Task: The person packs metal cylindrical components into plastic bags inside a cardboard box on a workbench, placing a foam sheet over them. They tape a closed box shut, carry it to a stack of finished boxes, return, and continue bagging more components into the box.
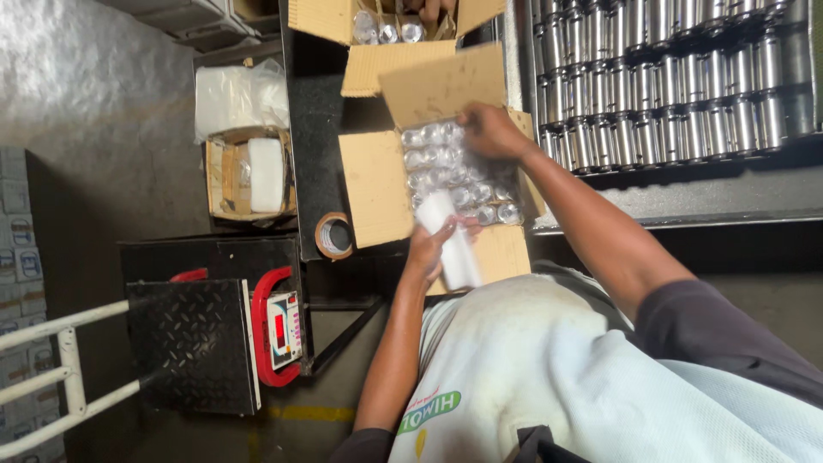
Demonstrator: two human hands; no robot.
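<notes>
Wrapped shiny metal cylinders [459, 176] fill the open brown cardboard box [377, 184] on the black table [313, 129]; glare on their clear wrap stops me counting them, though I make out several rows. My right hand [490, 130] rests on the far rows, palm down, so whatever lies under the fingers is hidden and I cannot tell whether it grips anything. My left hand [431, 244] is closed around a white rolled sheet [452, 240], held at the near edge of the box, just over the closest row; the roll's lower end crosses the near flap.

I count two open boxes on the table: the second cardboard box [386, 30] sits farther off, cut by the top edge, with another person's hand [426, 9] partly visible in it. One brown tape roll [333, 236] lies left of the near box. On the right, a tray of bare metal cylinders [660, 77] runs out of view, too many and too crowded to count. One red-handled platform scale [214, 339] stands on the floor at left.
</notes>
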